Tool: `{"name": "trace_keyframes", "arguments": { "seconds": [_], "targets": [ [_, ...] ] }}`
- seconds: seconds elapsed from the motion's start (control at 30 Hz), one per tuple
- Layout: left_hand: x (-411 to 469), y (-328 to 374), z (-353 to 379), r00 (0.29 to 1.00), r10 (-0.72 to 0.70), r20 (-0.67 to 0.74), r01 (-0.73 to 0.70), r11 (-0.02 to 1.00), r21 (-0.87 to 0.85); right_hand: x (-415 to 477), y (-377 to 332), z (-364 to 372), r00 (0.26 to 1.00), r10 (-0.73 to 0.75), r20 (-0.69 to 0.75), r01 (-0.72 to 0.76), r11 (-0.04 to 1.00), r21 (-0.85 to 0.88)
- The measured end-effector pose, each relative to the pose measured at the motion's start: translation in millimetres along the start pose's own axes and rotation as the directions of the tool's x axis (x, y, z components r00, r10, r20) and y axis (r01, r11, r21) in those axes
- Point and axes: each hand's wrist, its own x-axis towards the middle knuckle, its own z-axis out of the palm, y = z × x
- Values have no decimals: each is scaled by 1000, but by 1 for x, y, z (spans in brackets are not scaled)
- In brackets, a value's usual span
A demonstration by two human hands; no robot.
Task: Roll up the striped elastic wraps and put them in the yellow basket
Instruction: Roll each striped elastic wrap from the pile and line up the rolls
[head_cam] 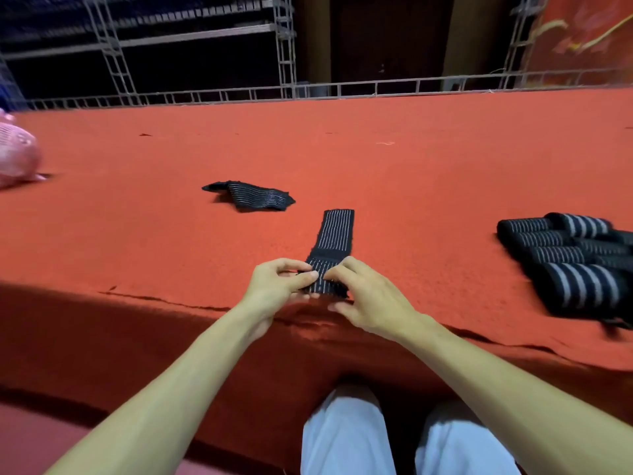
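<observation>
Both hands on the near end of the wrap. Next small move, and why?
Probably roll that end forward, away from the body: left hand and right hand pinch the wrap at its near end, which looks folded over, while the rest lies flat on the table.

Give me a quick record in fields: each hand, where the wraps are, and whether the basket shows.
left hand: pinches near end of the flat wrap
right hand: pinches the same end
flat wrap: lies stretched away on the red table, mostly unrolled
loose wrap: crumpled, farther back, untouched
rolled wraps: piled at right
yellow basket: not in view
</observation>
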Motion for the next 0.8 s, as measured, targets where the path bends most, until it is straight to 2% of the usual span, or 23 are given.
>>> {"name": "trace_keyframes", "arguments": {
  "seconds": [0.13,0.23,0.3,0.37,0.47,0.57,0.67,0.8],
  "targets": [
    [-4,22,10,996,88,-32,-84,990,109,-2,6,-28,995,35,-93,-28,997,73],
    [-6,42,16,990,140,-25,-136,983,127,1,3,-64,983,167,-79,-148,968,201],
    [-9,52,23,984,171,52,-179,962,208,3,1,-90,964,249,-98,-214,938,273],
    [-13,58,32,964,202,171,-247,922,298,4,-2,-114,950,283,-136,-220,909,355],
    [-22,70,53,923,245,296,-324,911,255,5,-12,-152,934,314,-173,-195,850,490],
    [-26,86,76,889,329,319,-416,871,261,4,-21,-187,904,351,-245,-146,791,595],
    [-32,109,95,851,280,445,-426,863,271,3,-25,-220,878,390,-276,-100,715,692],
    [-48,142,111,780,193,595,-368,911,187,3,-32,-257,901,392,-183,-82,569,818]
  ]
}}
